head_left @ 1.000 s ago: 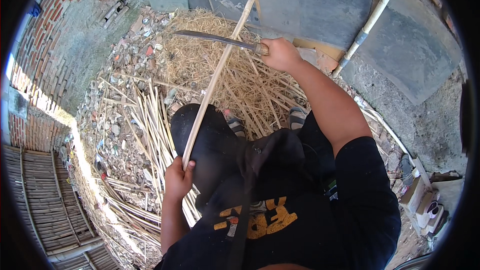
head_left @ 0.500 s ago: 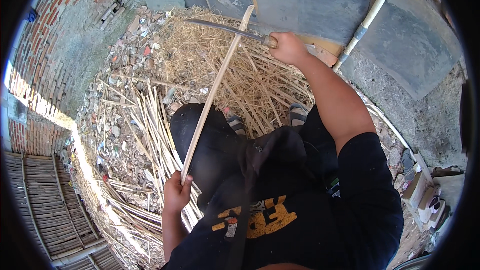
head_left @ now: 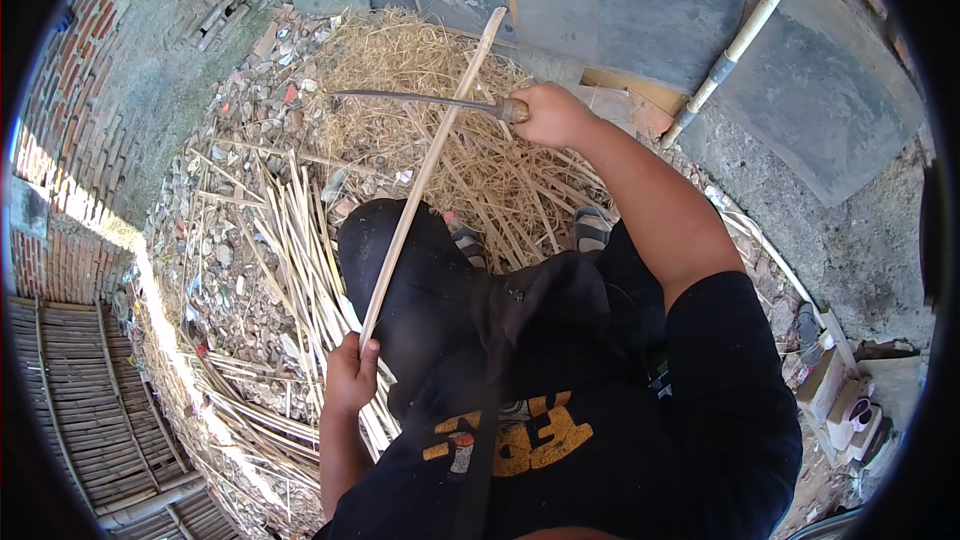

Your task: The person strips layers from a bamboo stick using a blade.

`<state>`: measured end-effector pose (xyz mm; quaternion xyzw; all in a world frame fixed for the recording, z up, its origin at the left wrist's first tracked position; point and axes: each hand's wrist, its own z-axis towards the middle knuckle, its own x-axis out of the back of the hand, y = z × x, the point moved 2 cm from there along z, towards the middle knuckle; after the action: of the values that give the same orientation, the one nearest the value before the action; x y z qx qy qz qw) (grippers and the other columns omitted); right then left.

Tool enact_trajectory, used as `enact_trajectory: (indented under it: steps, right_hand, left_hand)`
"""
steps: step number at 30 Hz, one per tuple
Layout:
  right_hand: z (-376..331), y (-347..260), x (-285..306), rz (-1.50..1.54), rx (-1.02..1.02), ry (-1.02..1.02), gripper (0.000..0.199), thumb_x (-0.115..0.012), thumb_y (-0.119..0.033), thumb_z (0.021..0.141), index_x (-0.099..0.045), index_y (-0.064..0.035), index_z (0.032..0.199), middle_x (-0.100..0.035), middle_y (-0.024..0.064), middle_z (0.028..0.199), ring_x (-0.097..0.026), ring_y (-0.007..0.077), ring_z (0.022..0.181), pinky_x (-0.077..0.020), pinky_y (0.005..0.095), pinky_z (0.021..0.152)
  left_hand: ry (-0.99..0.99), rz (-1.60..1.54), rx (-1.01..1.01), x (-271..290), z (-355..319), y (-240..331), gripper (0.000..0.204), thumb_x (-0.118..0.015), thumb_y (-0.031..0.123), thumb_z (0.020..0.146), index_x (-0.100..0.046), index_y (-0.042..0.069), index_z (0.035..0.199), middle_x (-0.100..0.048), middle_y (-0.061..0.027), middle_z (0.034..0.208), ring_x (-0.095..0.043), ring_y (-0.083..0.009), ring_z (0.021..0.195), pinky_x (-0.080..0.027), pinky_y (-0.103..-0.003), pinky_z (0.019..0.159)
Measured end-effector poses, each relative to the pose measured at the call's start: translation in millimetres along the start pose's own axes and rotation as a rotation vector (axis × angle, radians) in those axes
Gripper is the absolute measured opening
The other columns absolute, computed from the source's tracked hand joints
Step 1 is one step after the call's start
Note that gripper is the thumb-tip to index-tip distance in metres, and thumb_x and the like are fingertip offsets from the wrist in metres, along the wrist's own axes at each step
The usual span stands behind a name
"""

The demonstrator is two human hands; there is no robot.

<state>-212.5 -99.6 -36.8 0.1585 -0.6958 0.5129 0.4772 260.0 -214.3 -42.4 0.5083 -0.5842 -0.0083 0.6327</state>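
Shaving looks underway: your left hand [head_left: 350,380] clenches the bamboo strip [head_left: 425,180] above the knee, right hand [head_left: 550,112] grips the knife [head_left: 420,100] across it, so steady the strip next.

- The left hand [head_left: 350,378] sits low and close to the body, fingers curled into a closed fist, thumb on top, knuckles turned outward to the person's left.
- The left forearm rises bare and nearly straight up from the lower edge, elbow tucked in.
- The right hand [head_left: 550,115] is stretched far forward, fist clenched, back of the hand up.
- The right arm is almost fully extended, bare below a short dark sleeve.
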Motion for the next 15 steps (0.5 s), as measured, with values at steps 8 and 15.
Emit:
enact_trajectory:
  steps: [8,15]
  right_hand:
    - [-12.9,-34.4,-4.0,-0.226,0.151,-0.050,0.016,-0.067,-0.016,0.079,-0.070,-0.0125,0.095,-0.072,0.0130,0.085,-0.070,0.0365,0.082,-0.0566,0.0475,0.075]
    - [-3.2,5.6,15.1,-0.198,-0.095,0.159,0.031,-0.065,-0.017,0.081,-0.073,-0.0153,0.111,-0.075,0.0132,0.103,-0.071,0.0351,0.093,-0.0568,0.0480,0.086]
  left_hand:
    - [-0.032,-0.085,-0.006,3.9,4.1,-15.3,0.052,-0.058,0.042,0.105,-0.052,-0.001,0.077,-0.049,-0.0072,0.057,-0.042,-0.0135,0.058,-0.039,-0.036,0.053]
    - [-0.015,-0.004,-0.018,20.4,-2.5,-5.1,0.052,-0.058,0.043,0.105,-0.052,0.000,0.076,-0.047,-0.0072,0.057,-0.041,-0.0142,0.056,-0.038,-0.036,0.052]
